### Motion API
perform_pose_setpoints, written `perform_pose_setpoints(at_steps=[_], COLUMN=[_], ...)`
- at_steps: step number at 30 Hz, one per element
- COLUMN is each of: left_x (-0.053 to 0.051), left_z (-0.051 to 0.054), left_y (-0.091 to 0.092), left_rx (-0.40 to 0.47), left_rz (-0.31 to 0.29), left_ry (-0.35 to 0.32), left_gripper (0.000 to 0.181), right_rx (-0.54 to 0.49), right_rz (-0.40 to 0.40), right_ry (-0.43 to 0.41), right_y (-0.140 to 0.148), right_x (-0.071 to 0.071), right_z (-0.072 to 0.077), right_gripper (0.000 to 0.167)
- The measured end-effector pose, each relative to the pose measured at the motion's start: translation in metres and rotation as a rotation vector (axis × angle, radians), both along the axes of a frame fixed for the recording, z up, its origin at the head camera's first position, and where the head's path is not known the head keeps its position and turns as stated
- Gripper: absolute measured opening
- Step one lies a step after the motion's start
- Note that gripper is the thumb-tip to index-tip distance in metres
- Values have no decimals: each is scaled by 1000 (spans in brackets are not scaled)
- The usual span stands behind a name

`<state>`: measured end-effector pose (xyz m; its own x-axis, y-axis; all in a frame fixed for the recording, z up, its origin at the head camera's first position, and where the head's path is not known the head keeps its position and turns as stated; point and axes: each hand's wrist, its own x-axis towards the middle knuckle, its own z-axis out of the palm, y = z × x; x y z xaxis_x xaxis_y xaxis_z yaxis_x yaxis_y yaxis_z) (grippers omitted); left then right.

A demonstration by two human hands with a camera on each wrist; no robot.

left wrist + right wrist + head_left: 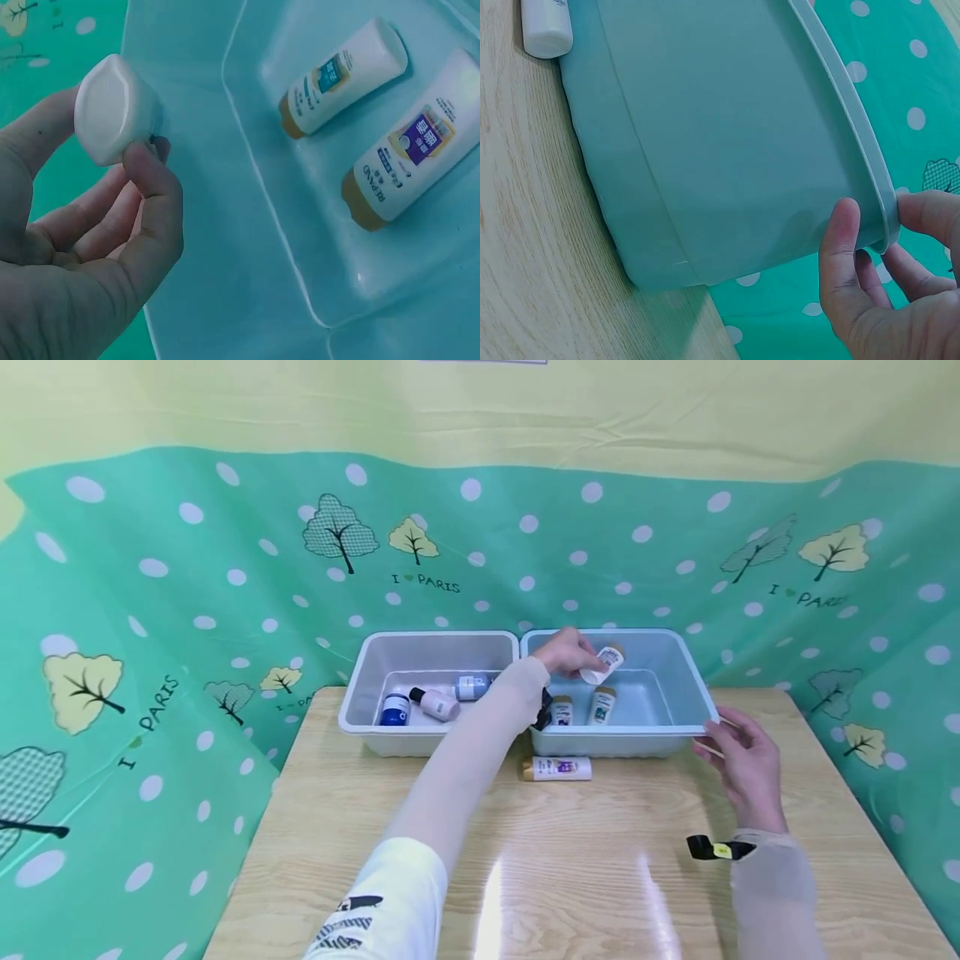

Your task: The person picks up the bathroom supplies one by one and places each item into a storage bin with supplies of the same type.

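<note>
My left hand point(567, 653) pinches a small white bottle point(603, 665) with a gold cap, tilted above the right-hand plastic bin point(660, 729). Seen from the left wrist, the bottle's pale flat end point(105, 112) faces the camera between thumb and fingers. Two similar bottles lie inside that bin, one with a teal label point(341, 79) and one with a purple label point(420, 142). At the bin's front right corner, my right hand point(746, 766) grips the rim point(881, 202) between thumb and fingers.
A grey bin point(352, 710) stands against its left side, holding a dark blue jar point(394, 710), a pink bottle point(438, 704) and a blue-grey bottle point(472, 687). Another white gold-capped bottle point(558, 768) lies on the wooden table point(600, 860) in front. A patterned green cloth point(480, 543) hangs behind.
</note>
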<state>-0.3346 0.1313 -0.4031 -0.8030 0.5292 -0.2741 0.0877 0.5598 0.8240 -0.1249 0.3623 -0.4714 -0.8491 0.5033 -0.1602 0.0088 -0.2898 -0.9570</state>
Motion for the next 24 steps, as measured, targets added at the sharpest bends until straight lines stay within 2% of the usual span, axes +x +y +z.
perform_pose_setpoints(at_steps=[4, 8, 16, 20, 24], left_x=[1, 2, 8, 16, 32], left_z=[-3, -1, 8, 19, 36], left_y=[-5, -9, -17, -23, -35], left_rx=[16, 67, 155, 205, 264], left_rz=[34, 70, 62, 14, -59], left_ry=[-29, -58, -96, -106, -90], left_gripper=[15, 12, 16, 31, 42], right_rx=[4, 9, 26, 18, 8], right_rz=[12, 21, 18, 21, 18], right_ry=[-11, -11, -5, -11, -16], right_y=[-3, -3, -3, -2, 0], right_x=[0, -1, -1, 1, 2], right_z=[-2, -2, -1, -1, -1], right_gripper=[51, 53, 52, 54, 56])
